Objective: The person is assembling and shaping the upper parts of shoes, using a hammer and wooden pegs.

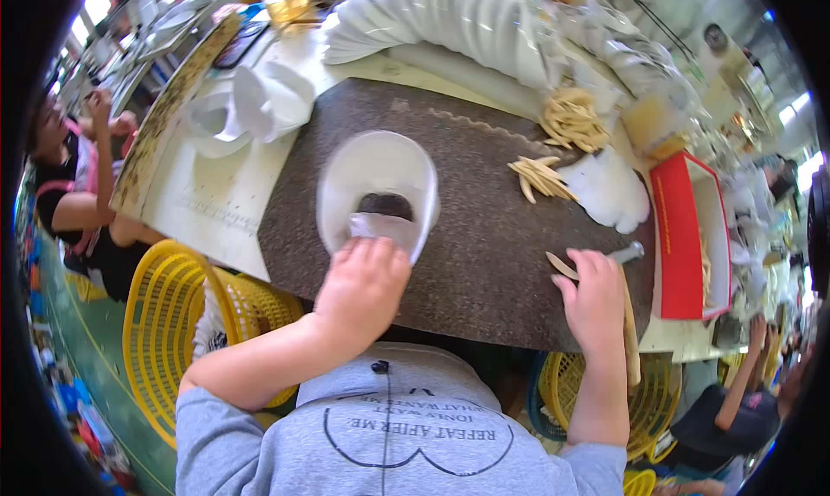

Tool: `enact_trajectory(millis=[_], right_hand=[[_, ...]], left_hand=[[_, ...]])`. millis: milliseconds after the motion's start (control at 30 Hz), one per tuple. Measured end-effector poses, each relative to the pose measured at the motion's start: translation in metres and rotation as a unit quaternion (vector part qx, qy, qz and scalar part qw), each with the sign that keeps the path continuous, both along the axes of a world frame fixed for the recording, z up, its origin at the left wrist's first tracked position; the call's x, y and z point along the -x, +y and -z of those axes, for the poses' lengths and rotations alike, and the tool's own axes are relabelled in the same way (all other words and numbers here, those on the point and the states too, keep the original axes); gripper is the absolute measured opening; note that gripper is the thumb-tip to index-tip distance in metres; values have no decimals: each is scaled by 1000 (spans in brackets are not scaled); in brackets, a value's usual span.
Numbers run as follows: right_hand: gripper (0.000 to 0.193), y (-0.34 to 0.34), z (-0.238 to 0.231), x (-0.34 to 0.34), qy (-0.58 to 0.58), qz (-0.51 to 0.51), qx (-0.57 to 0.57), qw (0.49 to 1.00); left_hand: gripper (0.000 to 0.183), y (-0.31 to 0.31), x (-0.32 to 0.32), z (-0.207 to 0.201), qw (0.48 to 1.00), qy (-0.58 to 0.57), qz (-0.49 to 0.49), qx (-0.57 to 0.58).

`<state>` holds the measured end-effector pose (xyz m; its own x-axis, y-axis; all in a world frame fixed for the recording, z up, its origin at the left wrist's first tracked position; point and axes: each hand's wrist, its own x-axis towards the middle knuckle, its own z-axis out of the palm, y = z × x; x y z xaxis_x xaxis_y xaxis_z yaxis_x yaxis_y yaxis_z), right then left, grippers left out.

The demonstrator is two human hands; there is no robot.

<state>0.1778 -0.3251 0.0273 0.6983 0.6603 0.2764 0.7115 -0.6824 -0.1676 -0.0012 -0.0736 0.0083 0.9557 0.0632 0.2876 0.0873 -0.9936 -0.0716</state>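
Observation:
A white, smooth-walled vessel with a dark patch inside stands on the speckled brown board in front of me. My left hand is at its near rim, fingers closed on a pale flap of the edge. To the right, my right hand is curled low over the board with a thin beige pointed strip between thumb and fingers. A grey rod sticks out beyond its fingers. Beside the right wrist runs a long wooden stick; whether the hand holds it, I cannot tell.
Beige strips lie in a larger pile and a smaller one, beside a white scalloped sheet. A red box stands right. Nested white vessels line the back. Yellow baskets flank me; people work on both sides.

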Motion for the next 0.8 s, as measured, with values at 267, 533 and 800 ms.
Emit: enact_trajectory(millis=[267,533,800], right_hand=[[16,9,-5,16,91,-30,-60,994],[14,112,-36,83,293,-236,-258,890],[18,149,1,76,172,-234,-108,951]], left_hand=[[48,6,16,-11,992,46,97,-72],[41,-4,22,5,992,7,98,-84],[40,5,39,-4,985,-35,155,-65]])
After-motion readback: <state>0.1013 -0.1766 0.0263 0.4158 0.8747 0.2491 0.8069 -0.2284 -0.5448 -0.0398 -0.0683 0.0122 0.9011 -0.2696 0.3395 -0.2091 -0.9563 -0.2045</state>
